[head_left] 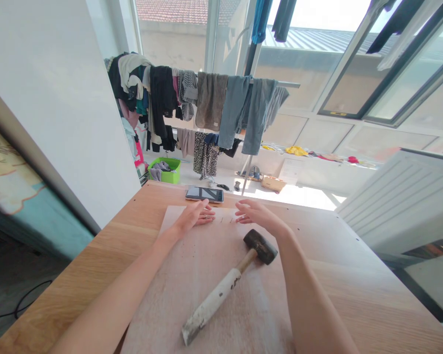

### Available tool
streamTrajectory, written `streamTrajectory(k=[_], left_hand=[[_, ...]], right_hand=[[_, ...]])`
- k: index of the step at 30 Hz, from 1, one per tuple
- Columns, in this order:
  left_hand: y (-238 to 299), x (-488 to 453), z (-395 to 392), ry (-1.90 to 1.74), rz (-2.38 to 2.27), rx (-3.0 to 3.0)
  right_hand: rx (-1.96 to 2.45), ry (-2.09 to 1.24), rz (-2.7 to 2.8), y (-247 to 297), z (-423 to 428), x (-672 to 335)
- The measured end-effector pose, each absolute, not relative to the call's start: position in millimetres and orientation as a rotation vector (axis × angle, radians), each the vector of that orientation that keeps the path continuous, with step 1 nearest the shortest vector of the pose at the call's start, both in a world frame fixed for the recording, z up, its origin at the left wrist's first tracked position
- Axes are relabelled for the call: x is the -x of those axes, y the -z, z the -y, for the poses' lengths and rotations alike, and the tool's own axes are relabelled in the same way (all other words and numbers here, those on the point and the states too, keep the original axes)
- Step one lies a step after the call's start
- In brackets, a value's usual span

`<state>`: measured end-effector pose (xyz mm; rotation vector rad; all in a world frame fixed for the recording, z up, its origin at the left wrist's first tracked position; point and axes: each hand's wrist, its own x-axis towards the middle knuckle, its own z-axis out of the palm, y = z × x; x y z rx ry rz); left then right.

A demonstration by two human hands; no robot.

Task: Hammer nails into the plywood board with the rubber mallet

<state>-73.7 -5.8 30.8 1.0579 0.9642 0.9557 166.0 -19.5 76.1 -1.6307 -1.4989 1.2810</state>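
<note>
Near 12 o'clock, hands: left hand [196, 216], right hand [256, 214] flat, fingers loose, empty.
Mallet [223, 291]: I fear the right hand, pulling back, knocks it.

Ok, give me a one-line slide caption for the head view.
Left hand and right hand open at the far end of a board, white-handled mallet lying between the forearms, phone beyond.

Nothing legible anywhere — the phone [204, 194] at centre shows only glare, the mallet [225, 289] below it only scuffs, the pale sheet [291, 172] right of centre too small.
</note>
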Motion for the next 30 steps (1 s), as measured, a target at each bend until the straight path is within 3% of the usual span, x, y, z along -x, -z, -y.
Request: streamTrajectory(k=[30], left_hand=[[-31.0, 47.3, 5.2, -0.943, -0.898, -1.047]], right_hand=[[1.491, -1.31, 1.452, -64.3, 9.6, -149.9]])
